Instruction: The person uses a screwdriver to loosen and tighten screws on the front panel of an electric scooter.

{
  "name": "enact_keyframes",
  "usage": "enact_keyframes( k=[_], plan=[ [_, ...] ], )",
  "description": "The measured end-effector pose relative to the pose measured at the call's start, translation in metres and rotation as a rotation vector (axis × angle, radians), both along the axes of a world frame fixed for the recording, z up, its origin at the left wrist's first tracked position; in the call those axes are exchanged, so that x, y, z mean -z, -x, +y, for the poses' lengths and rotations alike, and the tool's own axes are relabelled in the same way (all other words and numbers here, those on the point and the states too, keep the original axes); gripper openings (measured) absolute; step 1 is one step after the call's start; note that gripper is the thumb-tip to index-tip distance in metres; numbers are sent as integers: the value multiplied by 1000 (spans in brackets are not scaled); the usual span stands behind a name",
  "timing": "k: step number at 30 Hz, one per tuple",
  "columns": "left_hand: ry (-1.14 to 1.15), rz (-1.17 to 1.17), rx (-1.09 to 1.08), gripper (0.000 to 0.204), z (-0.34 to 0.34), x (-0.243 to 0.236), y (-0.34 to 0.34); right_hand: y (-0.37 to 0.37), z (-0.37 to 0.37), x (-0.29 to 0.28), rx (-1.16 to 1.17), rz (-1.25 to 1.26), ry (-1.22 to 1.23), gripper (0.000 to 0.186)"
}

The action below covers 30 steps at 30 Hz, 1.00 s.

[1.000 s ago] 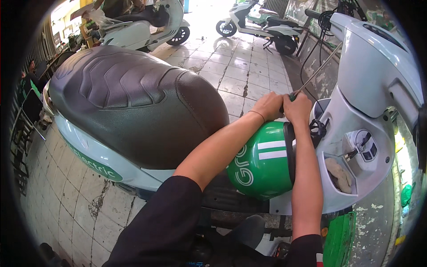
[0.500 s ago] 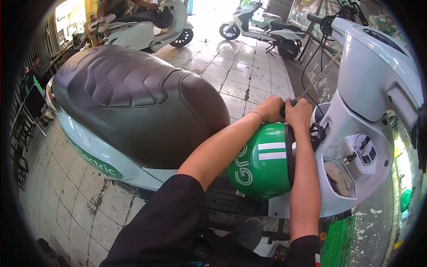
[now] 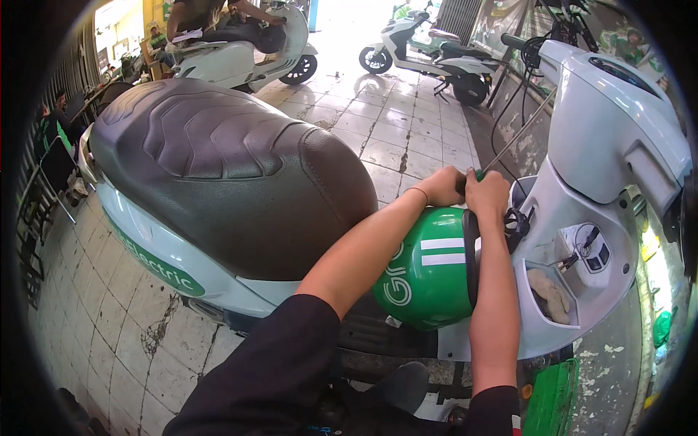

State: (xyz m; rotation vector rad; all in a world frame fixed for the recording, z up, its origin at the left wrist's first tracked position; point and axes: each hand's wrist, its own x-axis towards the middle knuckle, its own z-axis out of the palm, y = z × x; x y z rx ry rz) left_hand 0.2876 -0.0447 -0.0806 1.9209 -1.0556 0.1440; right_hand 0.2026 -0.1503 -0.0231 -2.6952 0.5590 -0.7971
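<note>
Just above a green helmet on the scooter's floorboard, both hands are close together. My right hand is closed on the green handle of a long metal-shafted tool, whose shaft slants up and right toward the front panel. My left hand is closed at its left, on something dark that is mostly hidden by the fingers. The dark padded seat lies left of my arms. At right, the white front panel has an open pocket holding a beige cloth and a socket plate with keys.
Two parked white scooters stand on the tiled floor behind, a person at the left one. Chairs and seated people line the left side. Cables hang beside the scarred right wall, near a green plastic item below.
My two hands have shifted slightly down and right in the picture, still together on the tool. The view has tilted a little, and the background person's arm has moved toward that scooter's front.
</note>
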Motion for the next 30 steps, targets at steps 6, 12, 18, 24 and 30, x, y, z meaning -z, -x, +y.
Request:
enact_keyframes(
  k=[6,12,18,24,30],
  plan=[
    [1,-75,-148,26,-5,1,7,-10,-10,13,-110,-112,21,48],
    [32,-124,-206,25,-6,-4,11,-5,0,6,-27,-138,-5,56],
    [-13,-78,-83,30,-1,-1,0,0,5,-3,53,79,-23,66],
    [-2,-48,44,25,-3,2,-4,-5,-3,5,5,11,6,59],
    [2,-62,-218,27,-1,-5,10,-7,-6,8,-159,-38,-24,50]
  ],
)
